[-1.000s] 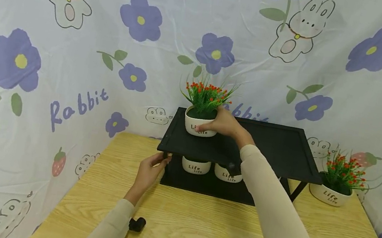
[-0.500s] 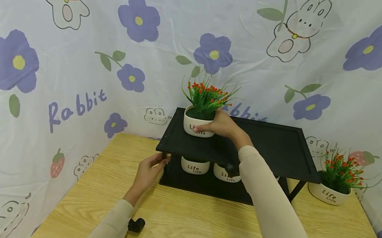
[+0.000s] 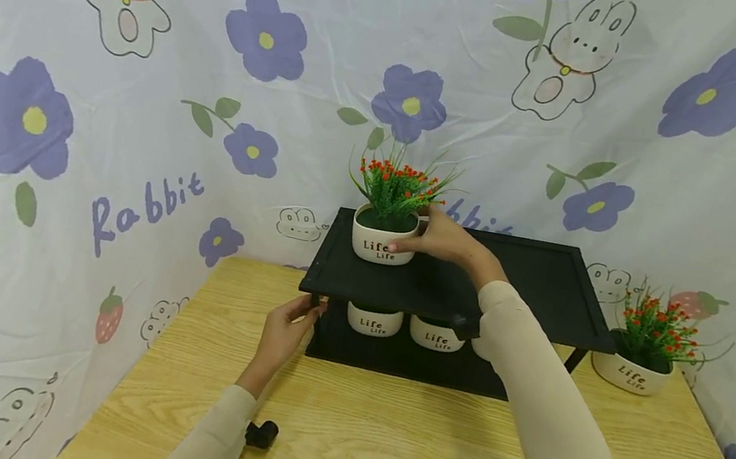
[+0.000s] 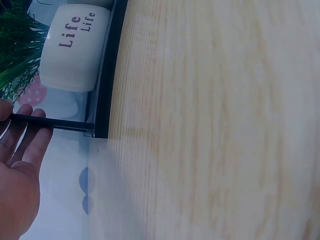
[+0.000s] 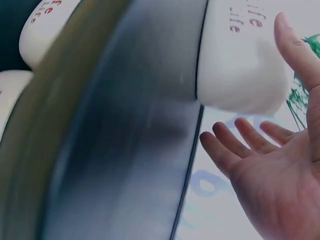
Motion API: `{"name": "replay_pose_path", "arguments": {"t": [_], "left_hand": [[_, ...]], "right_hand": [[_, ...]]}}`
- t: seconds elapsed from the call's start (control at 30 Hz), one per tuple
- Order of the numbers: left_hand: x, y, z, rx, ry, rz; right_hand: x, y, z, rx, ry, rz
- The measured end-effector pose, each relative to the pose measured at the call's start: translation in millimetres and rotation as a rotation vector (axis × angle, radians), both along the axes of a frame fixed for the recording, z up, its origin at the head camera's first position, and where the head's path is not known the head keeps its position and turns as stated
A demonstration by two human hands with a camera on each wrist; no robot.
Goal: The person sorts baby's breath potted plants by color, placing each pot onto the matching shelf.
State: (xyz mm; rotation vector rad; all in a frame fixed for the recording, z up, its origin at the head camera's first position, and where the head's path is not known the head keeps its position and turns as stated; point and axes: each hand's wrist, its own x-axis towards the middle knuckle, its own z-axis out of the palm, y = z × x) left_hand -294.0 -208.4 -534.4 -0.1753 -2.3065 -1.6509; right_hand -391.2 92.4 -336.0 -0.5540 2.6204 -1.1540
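A white pot of red-flowered grass (image 3: 373, 245) with "Life" lettering stands upright on the left end of the black two-tier shelf's top board (image 3: 528, 277). Beside its right side is my right hand (image 3: 450, 239). The right wrist view shows that hand (image 5: 280, 175) with fingers and thumb spread, apart from the white pot (image 5: 240, 65). My left hand (image 3: 284, 329) holds the shelf's front left leg. In the left wrist view, thumb and fingers lie on either side of the thin black leg (image 4: 65, 124).
Several white pots, including one lower pot (image 3: 374, 321), stand on the shelf's lower tier. Another potted plant (image 3: 632, 375) sits on the wooden table (image 3: 341, 436) right of the shelf. A patterned cloth (image 3: 162, 106) hangs behind.
My right hand has let go of the potted plant and shifted slightly right, uncovering more of the lettering. The pot remains on the top board. My left hand stays on the leg.
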Motion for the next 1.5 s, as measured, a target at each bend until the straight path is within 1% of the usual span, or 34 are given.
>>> {"name": "replay_pose_path", "arguments": {"t": [0.17, 0.3, 0.47, 0.53, 0.63, 0.77, 0.83, 0.9, 1.03, 1.13, 1.3, 1.37, 1.5], "left_hand": [[-0.2, 0.8, 0.3, -0.002, -0.010, 0.002], [-0.5, 0.9, -0.3, 0.014, -0.015, 0.007], [-1.1, 2.9, -1.4, 0.025, -0.023, 0.016], [-0.6, 4.2, 0.2, 0.028, -0.025, 0.020], [3.5, 6.9, 8.4, 0.023, -0.025, 0.014], [12.8, 9.5, 23.5, 0.015, -0.012, -0.012], [16.7, 9.7, 27.8, 0.014, -0.008, -0.018], [19.1, 9.6, 29.5, 0.025, -0.017, -0.018], [18.6, 9.6, 27.0, 0.050, -0.046, -0.014], [15.6, 9.6, 24.5, 0.049, -0.055, -0.013], [3.5, 1.5, 4.5, 0.018, -0.043, -0.005], [-0.9, -1.2, -3.2, 0.004, -0.027, 0.001], [-1.7, -0.9, -3.7, 0.007, -0.015, 0.001]], "right_hand": [[1.7, 22.7, 2.4, -0.030, 0.012, 0.021], [7.3, 42.9, 5.0, -0.057, 0.016, 0.011], [14.4, 71.7, 4.3, -0.036, 0.065, -0.006], [18.9, 84.9, 4.0, -0.028, 0.090, -0.011], [27.5, 106.1, 3.4, -0.038, 0.117, -0.017], [41.4, 135.8, 2.2, -0.050, 0.150, -0.043], [48.5, 150.4, 1.0, -0.048, 0.175, -0.064], [55.9, 165.1, -0.5, -0.049, 0.196, -0.089], [71.2, 196.3, -4.4, -0.054, 0.233, -0.144], [82.3, 221.1, -8.7, -0.024, 0.247, -0.199], [96.6, 259.8, -19.4, 0.020, 0.251, -0.285], [103.1, 274.6, -23.9, 0.000, 0.262, -0.304], [116.6, 301.6, -33.6, -0.022, 0.278, -0.333]]}}
